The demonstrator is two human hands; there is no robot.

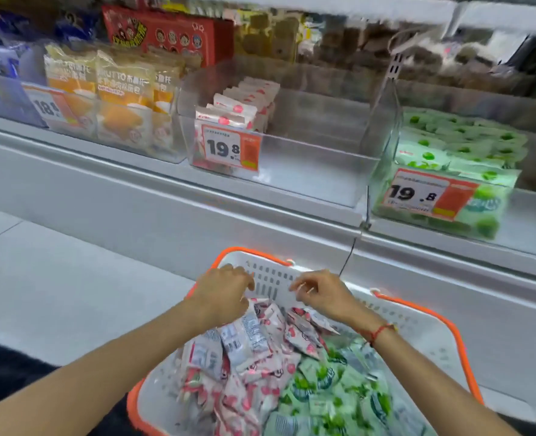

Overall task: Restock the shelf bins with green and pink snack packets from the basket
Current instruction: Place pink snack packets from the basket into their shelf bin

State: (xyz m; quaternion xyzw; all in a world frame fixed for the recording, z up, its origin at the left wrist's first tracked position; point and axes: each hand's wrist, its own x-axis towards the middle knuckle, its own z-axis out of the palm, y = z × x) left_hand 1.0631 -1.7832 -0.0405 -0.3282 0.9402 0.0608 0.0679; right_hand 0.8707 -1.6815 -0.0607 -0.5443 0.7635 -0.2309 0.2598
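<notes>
Bright, even store light; motion blur smears the upper shelf (323,36) and the right edge; wide-angle bending curves the edges.

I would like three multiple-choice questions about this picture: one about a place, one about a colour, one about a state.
1. Where do the green packets lie in the basket?
A. right side
B. left side
C. outside it

2. What colour is the basket's rim?
A. blue
B. orange
C. black

3. How full is the clear bin with the pink packets?
A. full to the top
B. quite empty
C. mostly empty, one row at its left

Key: 1 A, the green ones lie right of the pink pile; 2 B, the edge is orange; 3 C, bare floor shows beside the row.
</notes>
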